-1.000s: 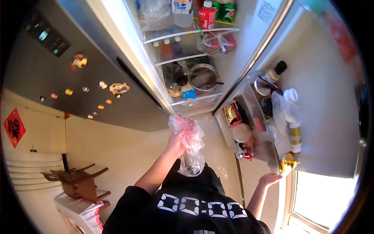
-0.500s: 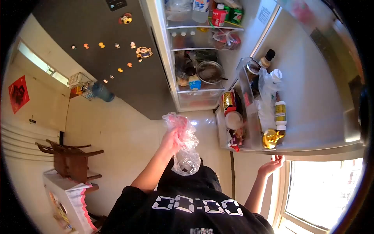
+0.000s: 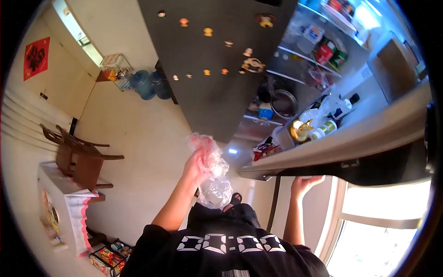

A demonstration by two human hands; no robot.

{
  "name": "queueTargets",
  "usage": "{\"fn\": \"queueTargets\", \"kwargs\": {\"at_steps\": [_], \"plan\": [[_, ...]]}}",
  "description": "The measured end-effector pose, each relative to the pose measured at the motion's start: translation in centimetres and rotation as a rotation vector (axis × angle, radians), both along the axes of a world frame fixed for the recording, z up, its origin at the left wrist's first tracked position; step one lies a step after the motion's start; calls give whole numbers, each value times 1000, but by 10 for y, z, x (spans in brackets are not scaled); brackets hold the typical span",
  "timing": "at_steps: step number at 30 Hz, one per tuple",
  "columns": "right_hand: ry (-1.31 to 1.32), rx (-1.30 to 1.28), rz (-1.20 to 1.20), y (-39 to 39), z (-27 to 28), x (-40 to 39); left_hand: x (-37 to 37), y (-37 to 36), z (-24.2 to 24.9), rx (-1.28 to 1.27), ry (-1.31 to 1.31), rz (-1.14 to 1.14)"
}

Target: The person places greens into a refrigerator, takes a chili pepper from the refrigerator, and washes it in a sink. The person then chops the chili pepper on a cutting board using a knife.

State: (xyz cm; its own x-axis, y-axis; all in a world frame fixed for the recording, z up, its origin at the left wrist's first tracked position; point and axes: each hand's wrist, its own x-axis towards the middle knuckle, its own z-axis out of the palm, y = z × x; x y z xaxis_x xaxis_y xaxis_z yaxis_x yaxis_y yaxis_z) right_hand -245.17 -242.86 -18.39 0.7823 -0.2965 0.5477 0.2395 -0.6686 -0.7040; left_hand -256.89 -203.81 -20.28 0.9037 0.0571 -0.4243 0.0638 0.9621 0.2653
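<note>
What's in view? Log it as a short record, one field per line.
Left hand: gripping a crumpled clear plastic bag
Right hand: at the outer side of the fridge door
Door position: ajar, shelves visible
Door rack: golden item, bottle with yellow-green label
Dark panel: small magnets
Room: brown chair, blue water jugs
Unclear: bag's contents

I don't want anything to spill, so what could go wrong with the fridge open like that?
The bottle with the yellowish label might tip if the fridge door swings hard, since it leans in the door shelf. The right hand is at the door's edge, so fingers could get bumped. The clear plastic bag hangs below the left hand and might slip.
</note>
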Motion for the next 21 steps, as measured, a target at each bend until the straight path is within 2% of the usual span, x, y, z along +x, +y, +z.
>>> {"fn": "queueTargets", "kwargs": {"at_steps": [1, 2, 4, 6, 9, 13, 15, 16, 18, 21], "plan": [[38, -54, 8, 14, 1, 14, -5, 16, -1, -22, -43, 2], [62, 38, 57, 35, -1, 31, -8, 31, -2, 3, 29, 44], [-40, -111, 34, 87, 5, 60, -16, 56, 24, 55, 180, 127], [-155, -221, 17, 136, 21, 86, -26, 87, 39, 95, 213, 147], [-153, -204, -69, 196, 29, 124, -45, 138, 30, 82, 172, 202], [-227, -274, -194, 232, -2, 197, -54, 198, 17, 83, 155, 295], [-305, -286, -198, 232, -13, 229, -58, 222, 39, 86, 134, 346], [-203, -86, -153, 246, -8, 229, -62, 237, 36, 88, 113, 353], [-86, -20, -83, 264, -11, 235, -67, 266, 28, 93, 65, 358], [-176, -108, -182, 266, -31, 255, -70, 304, 43, 81, 51, 439]]}}
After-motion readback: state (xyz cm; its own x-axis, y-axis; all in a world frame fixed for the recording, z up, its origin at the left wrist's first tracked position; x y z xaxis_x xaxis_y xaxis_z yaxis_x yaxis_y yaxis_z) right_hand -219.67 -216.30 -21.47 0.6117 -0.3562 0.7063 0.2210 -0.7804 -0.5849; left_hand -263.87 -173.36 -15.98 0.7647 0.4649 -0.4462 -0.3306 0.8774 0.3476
